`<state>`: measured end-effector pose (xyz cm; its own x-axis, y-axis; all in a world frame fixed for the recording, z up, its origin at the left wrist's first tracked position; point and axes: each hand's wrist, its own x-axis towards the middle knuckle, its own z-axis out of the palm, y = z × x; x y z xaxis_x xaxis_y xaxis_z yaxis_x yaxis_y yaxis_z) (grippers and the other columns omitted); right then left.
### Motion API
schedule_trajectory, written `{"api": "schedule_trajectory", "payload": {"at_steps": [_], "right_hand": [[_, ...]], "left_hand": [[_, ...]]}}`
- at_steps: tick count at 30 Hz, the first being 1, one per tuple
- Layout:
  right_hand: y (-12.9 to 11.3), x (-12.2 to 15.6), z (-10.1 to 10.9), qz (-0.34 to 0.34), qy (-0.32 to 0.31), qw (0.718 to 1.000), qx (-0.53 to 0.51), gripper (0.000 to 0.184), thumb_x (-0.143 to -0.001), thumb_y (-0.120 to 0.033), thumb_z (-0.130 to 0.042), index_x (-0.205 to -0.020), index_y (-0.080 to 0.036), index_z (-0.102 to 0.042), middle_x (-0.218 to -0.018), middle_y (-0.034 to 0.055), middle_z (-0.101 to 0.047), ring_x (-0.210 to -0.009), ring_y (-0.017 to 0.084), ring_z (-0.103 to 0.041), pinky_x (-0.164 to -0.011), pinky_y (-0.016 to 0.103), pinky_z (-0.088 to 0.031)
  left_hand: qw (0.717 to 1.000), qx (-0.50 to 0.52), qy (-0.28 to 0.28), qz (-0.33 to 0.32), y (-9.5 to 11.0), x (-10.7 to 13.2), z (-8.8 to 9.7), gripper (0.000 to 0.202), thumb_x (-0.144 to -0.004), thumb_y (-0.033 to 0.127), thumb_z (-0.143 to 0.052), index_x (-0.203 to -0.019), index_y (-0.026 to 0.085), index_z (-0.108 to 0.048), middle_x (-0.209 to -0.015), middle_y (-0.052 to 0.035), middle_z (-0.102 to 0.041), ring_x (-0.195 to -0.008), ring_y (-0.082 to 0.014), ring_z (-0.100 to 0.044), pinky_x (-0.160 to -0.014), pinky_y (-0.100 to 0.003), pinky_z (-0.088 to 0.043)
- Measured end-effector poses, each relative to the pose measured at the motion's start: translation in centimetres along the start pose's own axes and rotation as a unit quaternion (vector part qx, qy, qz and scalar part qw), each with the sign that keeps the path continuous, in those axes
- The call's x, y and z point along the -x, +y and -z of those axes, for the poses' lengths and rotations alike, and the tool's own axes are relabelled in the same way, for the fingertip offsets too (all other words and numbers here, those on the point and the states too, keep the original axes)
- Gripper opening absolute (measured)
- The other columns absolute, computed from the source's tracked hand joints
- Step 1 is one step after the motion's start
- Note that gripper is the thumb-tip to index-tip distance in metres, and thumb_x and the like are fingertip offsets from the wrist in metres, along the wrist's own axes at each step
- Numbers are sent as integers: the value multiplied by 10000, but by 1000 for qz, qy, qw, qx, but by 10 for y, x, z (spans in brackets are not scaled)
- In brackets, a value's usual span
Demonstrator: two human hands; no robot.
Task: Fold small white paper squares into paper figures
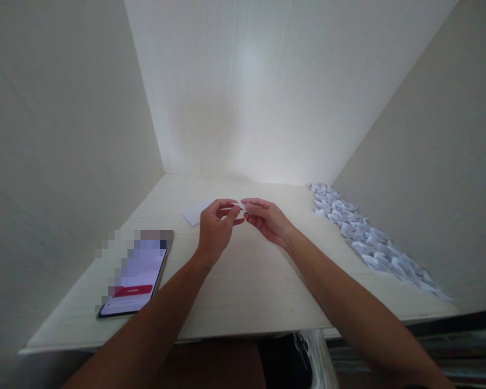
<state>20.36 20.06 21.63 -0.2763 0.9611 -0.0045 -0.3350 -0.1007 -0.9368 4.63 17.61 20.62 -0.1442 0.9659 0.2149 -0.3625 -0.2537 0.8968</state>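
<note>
Booth, pale-walled; back wall (227,108) rises at 12 o'clock, side walls at 9 and 3. All bearings taken from where the fingertips meet.

Tabletop (251,297), off-white, spreads under the forearms. Long band of crumpled-looking white pieces (362,237) runs from 3 to 4 o'clock, hugging the right wall. Too heaped to count.

Phone (143,270) lies flat at 8 o'clock, screen lit, partly masked by pixelation, near the left forearm.

Left hand (215,229): thumb and forefinger pinched on the near work, other fingers loosely curled. Right hand (269,220): same pinch from the 3 o'clock side.

White sheet (192,215) at 9 o'clock, partly behind the left hand.

Smallest: small white piece (241,206), at the dial's centre, gripped between both hands above the tabletop. Its exact shape is mostly covered by fingers.

Handling, my judgement: looks thin, probably creases easily. Best kept in light, matched pinches, thumbs level, spare fingers off the edges, wrists steady, tension even so nothing tears.
</note>
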Motion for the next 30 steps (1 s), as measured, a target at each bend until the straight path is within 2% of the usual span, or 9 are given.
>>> {"api": "schedule_trajectory", "payload": {"at_steps": [3, 6, 11, 16, 22, 26, 30], "right_hand": [[3, 4, 1, 13, 16, 1000, 16, 380, -612, -301, -1000, -940, -216, -826, -868, 13, -792, -763, 123, -690, -786, 286, -574], [7, 5, 1, 35, 37, 998, 46, 334, -601, -306, -993, -885, -227, -835, -859, 19, -805, -775, 143, -702, -803, 319, -570], [8, 4, 0, 62, 56, 991, 107, 294, -630, -386, -974, -839, -219, -851, -802, 38, -797, -758, 163, -691, -781, 347, -561], [7, 5, 1, 73, 47, 991, 102, 349, -633, -442, -976, -889, -236, -858, -838, 29, -811, -728, 145, -699, -792, 347, -586], [12, 3, 5, 88, 38, 990, 105, 380, -669, -446, -960, -971, -242, -852, -854, 30, -818, -741, 152, -726, -830, 389, -611], [12, 2, 5, 86, 43, 991, 90, 398, -647, -427, -972, -973, -233, -851, -854, 35, -825, -764, 168, -739, -844, 395, -617], [9, 2, 8, 94, 9, 991, 96, 440, -601, -327, -990, -1010, -255, -846, -878, 20, -837, -804, 171, -755, -883, 396, -607]], "left_hand": [[1000, 12, 8, 11, -1, 2, 1, 319, -715, 358, -883, -877, 132, -727, -862, -57, -752, -824, -187, -743, -779, -406, -710], [1000, 4, 16, 9, 1, 3, 5, 292, -732, 359, -876, -857, 133, -739, -835, -57, -761, -819, -193, -751, -808, -417, -708], [999, -39, -2, -3, 1, 0, 12, 289, -756, 371, -860, -879, 134, -749, -828, -56, -759, -824, -206, -756, -780, -405, -710], [991, -116, -58, -39, -6, -2, 16, 277, -806, 402, -818, -888, 140, -775, -834, -59, -766, -774, -199, -750, -706, -360, -700], [980, -168, -90, -64, -10, -2, 21, 307, -817, 393, -834, -1018, 164, -800, -953, -80, -809, -823, -207, -773, -763, -357, -674], [981, -165, -96, -47, -9, -4, 24, 291, -744, 364, -890, -953, 176, -815, -918, -79, -825, -867, -228, -786, -796, -355, -655], [986, -137, -85, -37, -6, -6, 24, 256, -756, 376, -868, -878, 162, -796, -845, -73, -817, -763, -215, -786, -755, -347, -652]]}}
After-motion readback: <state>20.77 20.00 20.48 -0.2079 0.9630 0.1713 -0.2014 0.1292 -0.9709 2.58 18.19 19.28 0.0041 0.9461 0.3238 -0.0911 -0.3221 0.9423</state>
